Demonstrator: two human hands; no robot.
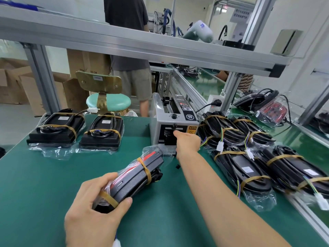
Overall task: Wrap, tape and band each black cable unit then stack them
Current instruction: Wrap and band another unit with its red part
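Black cable unit [135, 177] in left hand [90, 211]; carton [87, 63] "50 CM".

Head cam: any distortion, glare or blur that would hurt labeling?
Head view: wide-angle bowing bends the aluminium frame beam and the green table mat's edges; soft glare on the clear plastic wrap of the black cable unit held in the left hand; the right hand at the grey tape dispenser is sharp; banded units at far right look slightly smeared.
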